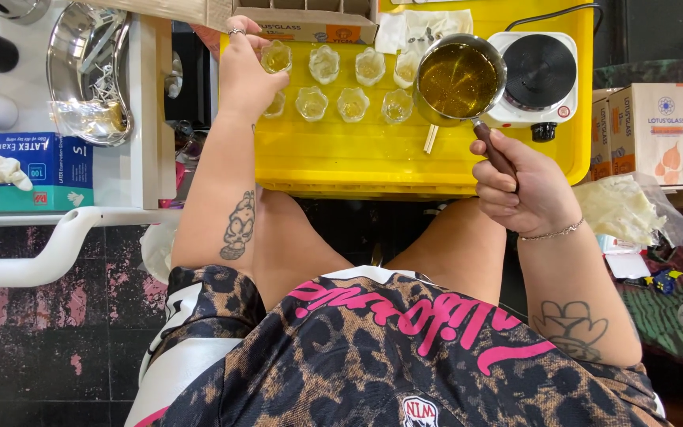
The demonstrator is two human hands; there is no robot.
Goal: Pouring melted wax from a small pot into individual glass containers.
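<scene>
Saucepan (pixel 458 79) of amber liquid hovers over the yellow desk (pixel 341 158), right hand (pixel 523 186) clamped on its handle, beside the hotplate (pixel 537 75). Left hand (pixel 247 75) pinches a small glass (pixel 277 57) at the far left. A tilted pour could likely overshoot the narrow rim and spill.

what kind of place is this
Probably a small home candle-making setup. A yellow table holds rows of small glasses and a hotplate; the right hand holds a pot of amber liquid, the left hand a glass.
</scene>
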